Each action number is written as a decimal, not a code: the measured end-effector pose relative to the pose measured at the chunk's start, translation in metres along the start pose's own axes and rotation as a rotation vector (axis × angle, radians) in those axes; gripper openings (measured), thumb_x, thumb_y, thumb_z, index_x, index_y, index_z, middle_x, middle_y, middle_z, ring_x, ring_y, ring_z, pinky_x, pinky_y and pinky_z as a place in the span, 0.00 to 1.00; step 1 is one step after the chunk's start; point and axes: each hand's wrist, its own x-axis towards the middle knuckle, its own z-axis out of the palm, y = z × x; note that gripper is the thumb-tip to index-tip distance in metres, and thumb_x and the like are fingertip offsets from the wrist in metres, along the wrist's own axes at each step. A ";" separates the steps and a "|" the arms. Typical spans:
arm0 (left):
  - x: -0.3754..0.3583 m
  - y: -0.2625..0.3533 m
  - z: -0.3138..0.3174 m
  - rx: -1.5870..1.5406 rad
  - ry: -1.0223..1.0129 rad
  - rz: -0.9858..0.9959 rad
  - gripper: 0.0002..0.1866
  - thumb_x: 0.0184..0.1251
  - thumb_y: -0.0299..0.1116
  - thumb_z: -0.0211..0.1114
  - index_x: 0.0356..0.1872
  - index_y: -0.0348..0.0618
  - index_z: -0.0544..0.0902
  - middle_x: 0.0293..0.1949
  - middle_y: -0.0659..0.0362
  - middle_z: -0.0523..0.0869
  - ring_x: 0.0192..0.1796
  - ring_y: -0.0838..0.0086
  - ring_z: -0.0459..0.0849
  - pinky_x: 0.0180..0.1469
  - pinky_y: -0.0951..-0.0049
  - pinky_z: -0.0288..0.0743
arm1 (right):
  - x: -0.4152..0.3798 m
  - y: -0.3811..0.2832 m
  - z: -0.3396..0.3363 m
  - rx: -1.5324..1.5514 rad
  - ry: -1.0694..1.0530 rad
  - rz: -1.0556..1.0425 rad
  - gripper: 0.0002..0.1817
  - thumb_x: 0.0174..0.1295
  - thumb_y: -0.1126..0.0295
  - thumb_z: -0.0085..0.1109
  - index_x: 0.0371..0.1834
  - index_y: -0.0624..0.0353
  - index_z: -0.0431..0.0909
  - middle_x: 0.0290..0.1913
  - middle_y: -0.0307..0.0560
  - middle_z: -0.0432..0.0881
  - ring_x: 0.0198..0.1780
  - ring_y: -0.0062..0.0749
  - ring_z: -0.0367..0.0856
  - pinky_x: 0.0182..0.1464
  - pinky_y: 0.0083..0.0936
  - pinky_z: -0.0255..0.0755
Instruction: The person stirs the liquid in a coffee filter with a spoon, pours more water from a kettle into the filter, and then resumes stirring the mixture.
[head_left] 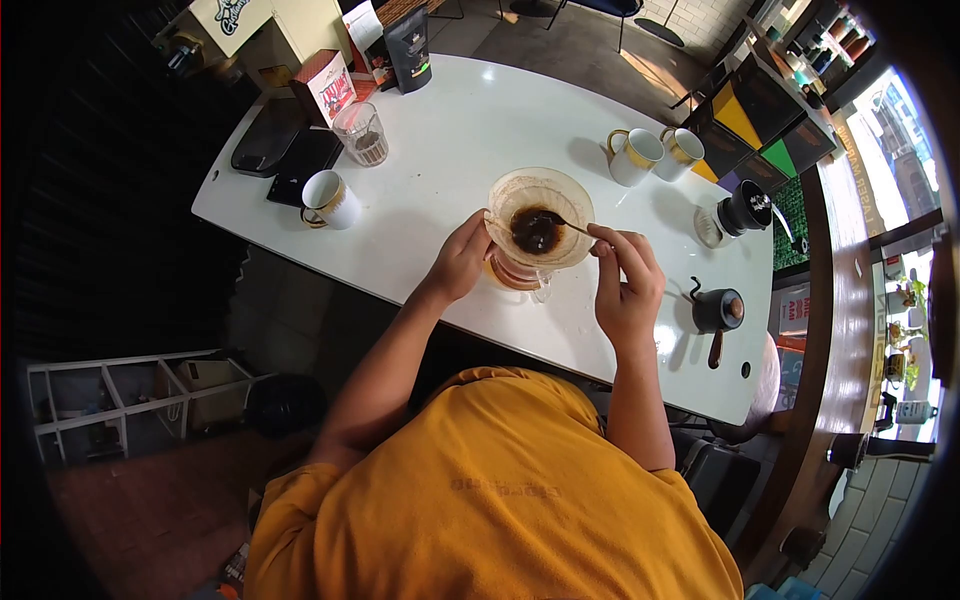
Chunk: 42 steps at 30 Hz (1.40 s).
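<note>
Holding a thin spoon (574, 227) between thumb and fingertips, the right hand (628, 280) is at the right rim of a cone filter (508, 190), and the spoon's end reaches the dark wet coffee (537, 232) inside. The left hand (462, 262) touches the left side of the cone; I cannot tell whether its fingers grip it. The filter sits above a clear server (511, 278) near the front edge of the white counter (470, 120). To the right stands a black kettle (715, 310) with a wooden handle, and to the left a white mug (338, 205). Farther away are a hand grinder (745, 208) on the right, a ribbed glass (362, 138) on the left, and two gold-trimmed mugs (636, 158) close together. Behind the glass are a red-and-white box (330, 90) and, farther, a black pouch (408, 52).
</note>
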 end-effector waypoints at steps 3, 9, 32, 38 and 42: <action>0.000 0.001 0.002 -0.001 0.012 0.025 0.18 0.80 0.38 0.38 0.52 0.38 0.74 0.36 0.67 0.73 0.36 0.85 0.65 0.42 0.82 0.64 | -0.006 0.003 0.005 0.001 -0.013 0.012 0.08 0.58 0.83 0.58 0.39 0.63 0.83 0.30 0.46 0.80 0.32 0.32 0.78 0.35 0.24 0.72; -0.002 0.006 0.004 -0.020 0.030 -0.019 0.19 0.80 0.37 0.38 0.55 0.36 0.72 0.45 0.62 0.77 0.47 0.82 0.72 0.53 0.79 0.68 | -0.012 -0.005 0.001 0.016 -0.007 -0.020 0.08 0.57 0.83 0.58 0.39 0.64 0.82 0.29 0.46 0.80 0.31 0.32 0.77 0.34 0.24 0.71; -0.001 0.002 0.003 0.016 0.024 -0.016 0.19 0.79 0.37 0.38 0.55 0.35 0.72 0.48 0.59 0.78 0.52 0.79 0.74 0.58 0.76 0.68 | -0.013 -0.007 0.005 -0.051 -0.030 -0.035 0.10 0.55 0.84 0.59 0.40 0.62 0.82 0.30 0.45 0.80 0.30 0.32 0.76 0.32 0.24 0.70; -0.002 0.009 0.004 0.040 0.032 -0.041 0.18 0.78 0.37 0.38 0.54 0.35 0.72 0.47 0.59 0.78 0.51 0.79 0.74 0.57 0.76 0.69 | -0.015 -0.016 0.002 -0.001 -0.003 -0.030 0.10 0.55 0.84 0.59 0.40 0.63 0.82 0.30 0.46 0.80 0.31 0.32 0.76 0.33 0.24 0.71; 0.000 0.005 0.004 0.018 0.026 -0.037 0.19 0.79 0.37 0.38 0.54 0.35 0.72 0.47 0.58 0.78 0.52 0.79 0.75 0.57 0.76 0.69 | -0.015 -0.016 0.001 -0.005 -0.037 -0.021 0.10 0.55 0.85 0.59 0.40 0.63 0.82 0.30 0.46 0.80 0.31 0.32 0.77 0.33 0.23 0.71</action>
